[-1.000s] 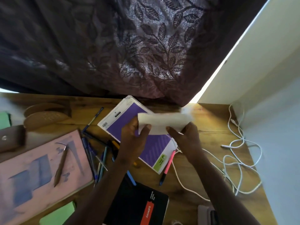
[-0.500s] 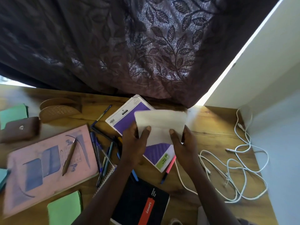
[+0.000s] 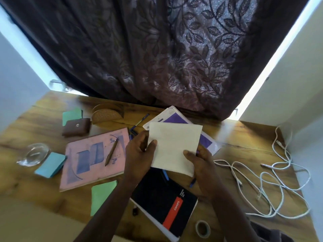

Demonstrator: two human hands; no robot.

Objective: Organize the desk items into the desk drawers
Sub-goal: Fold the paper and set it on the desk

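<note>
The left hand (image 3: 139, 154) and right hand (image 3: 201, 163) are each pinching an edge of a cream paper sheet (image 3: 174, 145), holding it above a purple notebook (image 3: 207, 141) and black notebook (image 3: 162, 201). Gripping evenly with these 2 hands should prevent creasing. Loose pens (image 3: 142, 119) and a tangled white cable (image 3: 262, 180) are cluttering the wooden desk (image 3: 244, 147); no drawer is showing.
</note>
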